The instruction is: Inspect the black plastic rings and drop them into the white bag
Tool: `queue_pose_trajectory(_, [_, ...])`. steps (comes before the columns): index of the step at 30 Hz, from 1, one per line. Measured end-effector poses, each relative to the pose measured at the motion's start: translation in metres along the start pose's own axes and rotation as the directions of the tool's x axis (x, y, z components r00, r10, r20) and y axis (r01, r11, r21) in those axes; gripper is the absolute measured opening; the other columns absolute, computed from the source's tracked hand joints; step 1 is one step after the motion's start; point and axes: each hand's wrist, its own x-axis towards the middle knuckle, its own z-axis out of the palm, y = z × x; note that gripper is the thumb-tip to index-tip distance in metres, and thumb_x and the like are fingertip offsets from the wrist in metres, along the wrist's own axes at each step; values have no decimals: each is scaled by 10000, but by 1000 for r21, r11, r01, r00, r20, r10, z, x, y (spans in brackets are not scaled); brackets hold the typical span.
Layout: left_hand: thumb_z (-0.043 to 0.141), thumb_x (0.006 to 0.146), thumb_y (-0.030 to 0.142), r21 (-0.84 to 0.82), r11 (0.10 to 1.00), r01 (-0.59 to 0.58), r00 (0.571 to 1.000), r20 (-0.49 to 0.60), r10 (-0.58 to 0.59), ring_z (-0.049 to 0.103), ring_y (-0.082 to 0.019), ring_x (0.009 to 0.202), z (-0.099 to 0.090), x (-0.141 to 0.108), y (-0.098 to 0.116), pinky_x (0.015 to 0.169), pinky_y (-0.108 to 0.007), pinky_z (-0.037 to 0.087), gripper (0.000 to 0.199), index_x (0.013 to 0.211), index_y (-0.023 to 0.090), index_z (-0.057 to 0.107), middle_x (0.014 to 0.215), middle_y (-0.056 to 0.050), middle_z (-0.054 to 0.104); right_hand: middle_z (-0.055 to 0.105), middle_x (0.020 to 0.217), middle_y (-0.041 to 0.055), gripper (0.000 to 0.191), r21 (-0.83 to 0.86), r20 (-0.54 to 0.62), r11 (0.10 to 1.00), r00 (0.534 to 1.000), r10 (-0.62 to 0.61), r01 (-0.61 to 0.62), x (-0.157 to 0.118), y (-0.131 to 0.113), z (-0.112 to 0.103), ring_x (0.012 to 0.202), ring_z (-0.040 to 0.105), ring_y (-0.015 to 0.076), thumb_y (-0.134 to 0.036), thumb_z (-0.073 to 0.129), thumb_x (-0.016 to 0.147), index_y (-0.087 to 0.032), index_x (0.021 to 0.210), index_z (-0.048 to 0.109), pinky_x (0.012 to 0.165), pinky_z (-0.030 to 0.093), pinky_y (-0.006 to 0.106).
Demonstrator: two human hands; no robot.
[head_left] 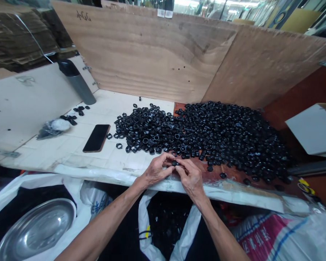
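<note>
At the center of the frame, just above the counter's [70,154] near edge, I hold 1 small black part [175,163] between my 2 hands. The fingers of my left hand [157,169] pinch it from the left, and those of my right hand [191,177] pinch it from the right; a piece this small probably needs fingertips on both sides to stay steady. Black rings [149,127] lie heaped at center, and a bigger dark pile [233,136] spreads across the right, the 2 running together, I'd judge so both stay within short reach. An open white bag [143,221] with dark pieces inside sits at bottom center, beneath my wrists, likely to catch whatever drops. My phone [96,138] lies flat at left center, apart from the heap, perhaps to keep it clear.
</note>
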Motion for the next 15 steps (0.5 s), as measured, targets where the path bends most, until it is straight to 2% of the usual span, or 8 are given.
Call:
queue_pose_trajectory(2, [649,848,165,-27,999,-18,1000,-4,18,691,-179,979,-2,1,2,870,-325,603,251,1096,153,613,1090,-88,672,705,1001,80,212,8,-4,1000,1000,12,-12,1,-1,1,869,686,193,-244,595,909,-194,1053,741,767,565,301])
queue_pose_trajectory(6, [657,854,145,72,976,-205,977,-48,209,683,-188,991,-7,3,2,885,-332,576,175,1029,147,667,1020,-95,709,700,879,58,227,29,-14,998,998,61,-61,1,-5,6,661,665,147,-299,573,939,-198,1040,749,630,566,257])
queue_pose_trajectory(8, [667,854,141,111,959,-259,962,-61,267,684,-190,996,-8,4,1,901,-342,565,168,1020,147,680,1014,-100,719,694,820,44,224,26,-53,997,996,70,-69,0,-6,10,599,645,134,-312,584,935,-194,1035,745,591,560,248])
queue_pose_trajectory(12, [675,857,148,105,962,-251,962,-84,260,688,-193,1000,-8,4,0,911,-347,563,169,1025,138,692,1020,-115,724,699,831,44,324,48,-95,999,995,19,-14,-4,-4,13,649,664,151,-315,605,920,-178,1209,656,626,570,262])
queue_pose_trajectory(13, [674,859,151,101,963,-250,962,-88,259,689,-193,997,-7,4,0,911,-348,564,166,1024,138,694,1018,-116,725,699,834,47,316,32,-82,999,997,-7,9,-5,-3,13,664,665,153,-310,598,923,-175,1205,654,641,566,265])
queue_pose_trajectory(15, [671,864,157,96,963,-253,961,-87,262,690,-195,995,-7,4,1,909,-352,566,160,1020,140,698,1019,-117,728,681,751,34,212,-44,-55,998,998,-41,38,-6,-1,12,617,635,144,-305,574,938,-172,1037,707,624,538,254])
